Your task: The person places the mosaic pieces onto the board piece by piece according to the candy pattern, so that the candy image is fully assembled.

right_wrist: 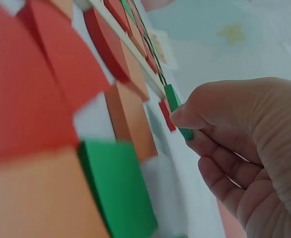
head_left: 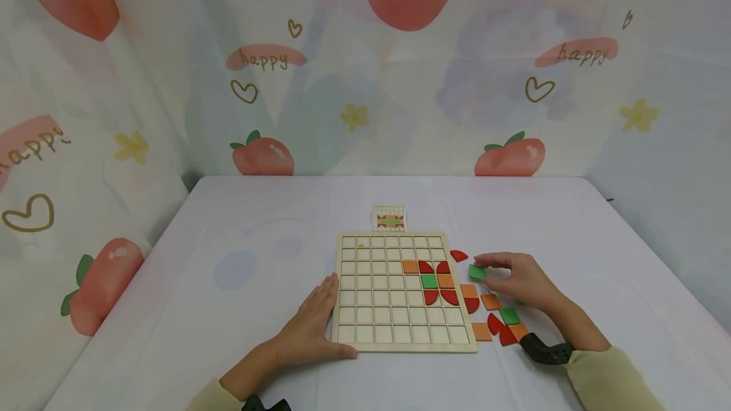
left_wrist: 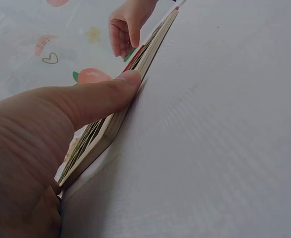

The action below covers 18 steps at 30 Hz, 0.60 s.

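Observation:
A pale wooden grid board [head_left: 400,351] lies on the table, with orange, red and green pieces in its right-hand squares. Against its near left corner rests my left hand [head_left: 308,325], fingers straight along the left side and thumb on the front edge; the left wrist view shows the thumb [left_wrist: 106,99] touching the rim. Right of the board, my right hand [head_left: 522,278] pinches a green square tile [head_left: 476,273] between thumb and fingers. The right wrist view shows that tile [right_wrist: 178,111] held on edge. A red quarter-round piece [head_left: 459,255] lies just beyond it.
Loose orange, red and green pieces lie right of the board, including a green square [head_left: 509,316] and an orange square [head_left: 481,332]. A small pattern card [head_left: 389,209] touches or nearly touches the board's far edge. Printed curtains [head_left: 365,81] stand behind the table.

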### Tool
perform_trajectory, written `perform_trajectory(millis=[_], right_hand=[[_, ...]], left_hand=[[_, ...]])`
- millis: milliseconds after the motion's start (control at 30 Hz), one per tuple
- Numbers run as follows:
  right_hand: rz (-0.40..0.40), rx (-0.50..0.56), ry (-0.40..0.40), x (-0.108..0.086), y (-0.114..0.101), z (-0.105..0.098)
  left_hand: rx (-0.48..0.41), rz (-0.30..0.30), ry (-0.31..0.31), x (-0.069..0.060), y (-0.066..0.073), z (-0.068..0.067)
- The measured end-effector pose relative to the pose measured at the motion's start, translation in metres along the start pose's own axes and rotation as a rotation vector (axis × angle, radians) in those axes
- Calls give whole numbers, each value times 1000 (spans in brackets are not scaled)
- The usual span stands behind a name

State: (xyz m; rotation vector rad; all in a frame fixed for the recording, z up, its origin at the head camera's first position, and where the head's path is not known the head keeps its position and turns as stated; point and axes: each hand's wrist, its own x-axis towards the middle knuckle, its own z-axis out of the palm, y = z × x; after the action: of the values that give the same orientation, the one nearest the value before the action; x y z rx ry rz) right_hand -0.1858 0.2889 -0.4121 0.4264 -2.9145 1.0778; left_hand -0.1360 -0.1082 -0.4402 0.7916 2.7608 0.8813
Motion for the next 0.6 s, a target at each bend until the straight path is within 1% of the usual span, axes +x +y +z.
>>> perform_trajectory(millis=[200,433,600], right_hand=[[-32,21,-16,7,-11,9],[-96,74,-57,17,-24,19],[-145,90,-67,21,-30,25]], left_hand=[[-3,3,1,-1,0,-1],[-4,5,3,-1,-1,0],[-12,-3,-3,-1,0,-1]])
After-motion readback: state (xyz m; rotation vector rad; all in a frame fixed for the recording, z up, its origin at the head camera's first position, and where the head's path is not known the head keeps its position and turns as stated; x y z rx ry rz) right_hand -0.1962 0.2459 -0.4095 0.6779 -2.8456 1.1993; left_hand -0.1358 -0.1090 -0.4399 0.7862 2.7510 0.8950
